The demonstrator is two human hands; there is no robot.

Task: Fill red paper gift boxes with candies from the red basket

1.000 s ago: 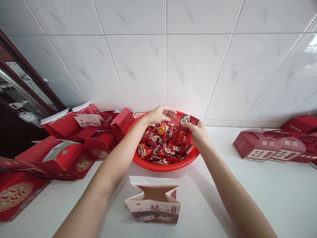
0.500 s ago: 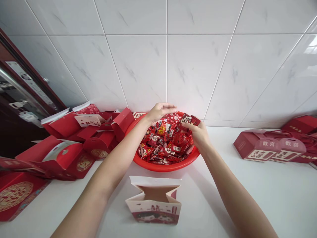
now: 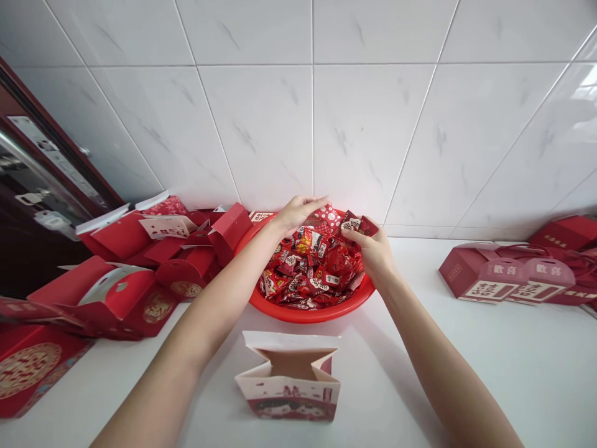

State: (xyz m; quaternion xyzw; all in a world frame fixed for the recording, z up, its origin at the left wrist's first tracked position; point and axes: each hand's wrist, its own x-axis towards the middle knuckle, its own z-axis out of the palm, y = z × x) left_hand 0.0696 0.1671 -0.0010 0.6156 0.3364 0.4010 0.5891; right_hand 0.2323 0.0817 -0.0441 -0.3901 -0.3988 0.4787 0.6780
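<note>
A red plastic basin point(image 3: 311, 315) holds a heap of wrapped candies point(image 3: 303, 274). At its back rim, my left hand point(image 3: 298, 213) pinches a red candy packet point(image 3: 329, 216) with white dots between thumb and fingers. Over the right side of the basin, my right hand point(image 3: 375, 249) is closed on dark red candy packets point(image 3: 352, 222) with white lettering; its fingers are partly hidden behind them. In front of the basin stands an open paper gift box point(image 3: 290, 389), white and dark red with printed figures, its top folded apart.
Several red gift boxes point(image 3: 144, 305) crowd the left side, near a dark door frame point(image 3: 60, 149). More dark red boxes point(image 3: 494, 277) lie on the right. A white tiled wall point(image 3: 364, 124) rises directly behind the basin.
My left hand has closed its fingers on the dotted candy packet and lifted it slightly. My right hand keeps its hold on its packets, nearly still.
</note>
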